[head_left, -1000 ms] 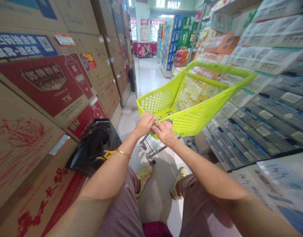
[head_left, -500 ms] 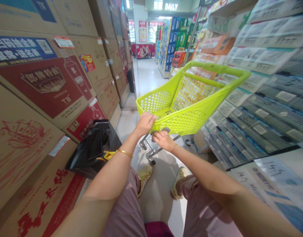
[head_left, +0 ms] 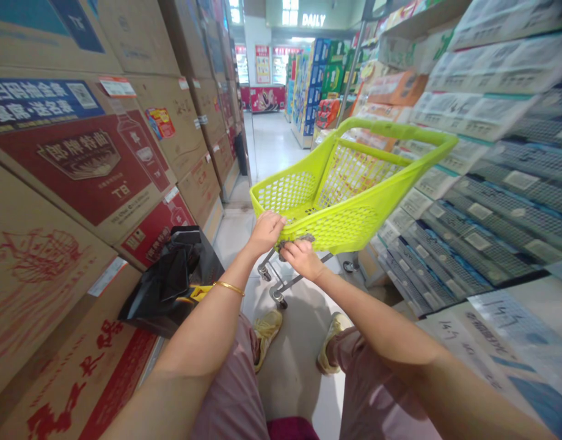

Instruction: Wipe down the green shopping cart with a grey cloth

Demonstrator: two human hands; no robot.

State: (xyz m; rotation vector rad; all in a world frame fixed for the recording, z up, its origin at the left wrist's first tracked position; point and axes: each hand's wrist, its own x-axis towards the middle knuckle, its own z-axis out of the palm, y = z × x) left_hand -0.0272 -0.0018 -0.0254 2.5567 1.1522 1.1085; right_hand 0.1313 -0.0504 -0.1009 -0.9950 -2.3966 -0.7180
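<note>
Bright light; soft shadow (head_left: 297, 354) on floor (head_left: 272, 143); right-side packs (head_left: 480, 116) blurred; edges stretched.

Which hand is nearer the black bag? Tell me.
Left. The left hand is at the cart's rim, just right of the black bag; the right hand is farther right, also at the cart.

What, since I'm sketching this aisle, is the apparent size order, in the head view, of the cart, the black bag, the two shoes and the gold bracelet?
1. Cart
2. Black bag
3. Left shoe and right shoe: too alike to rank
4. Gold bracelet
</note>
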